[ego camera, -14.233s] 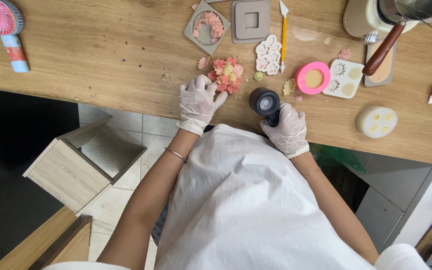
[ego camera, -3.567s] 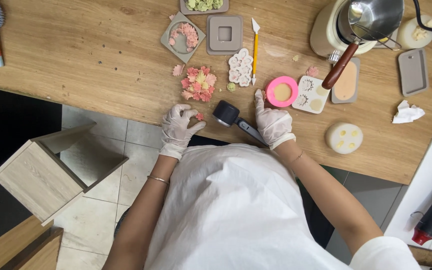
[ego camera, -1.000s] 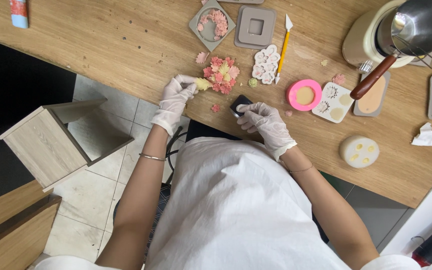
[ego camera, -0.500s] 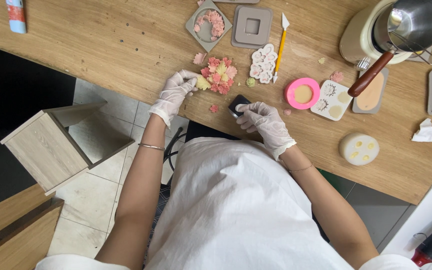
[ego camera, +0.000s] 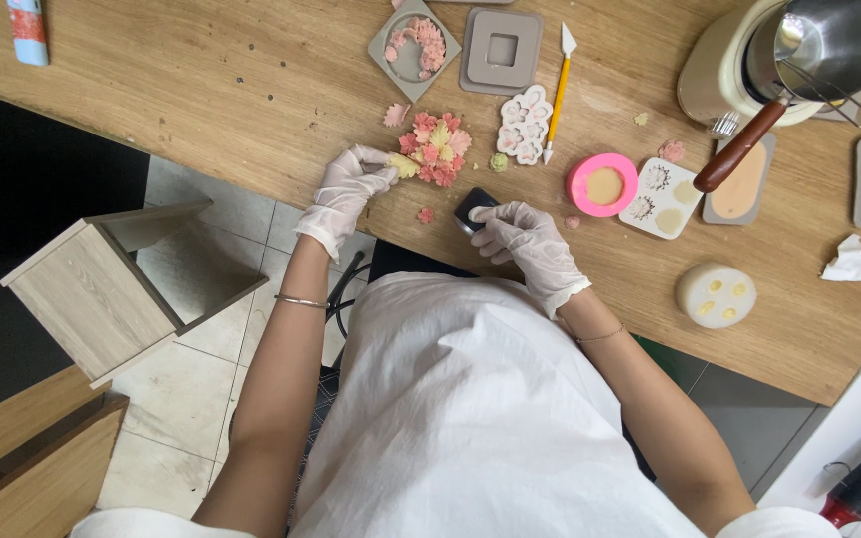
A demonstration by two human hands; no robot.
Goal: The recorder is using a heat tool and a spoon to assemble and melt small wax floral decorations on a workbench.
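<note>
At the table edge [ego camera: 201,149], left hand [ego camera: 346,184] fingers pinch a yellow petal [ego camera: 403,165]; right hand [ego camera: 520,234] fingers grip a black container [ego camera: 472,207].

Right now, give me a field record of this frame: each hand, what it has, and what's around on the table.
left hand: gloved, fingers pinching a pale yellow petal piece at the edge of the flower cluster
right hand: gloved, resting on a small black mold
flower cluster: pink and coral pieces, on the wooden table
round pink mold: right of the black mold, filled tan
white flower mold: beside a yellow-handled sculpting tool
</note>
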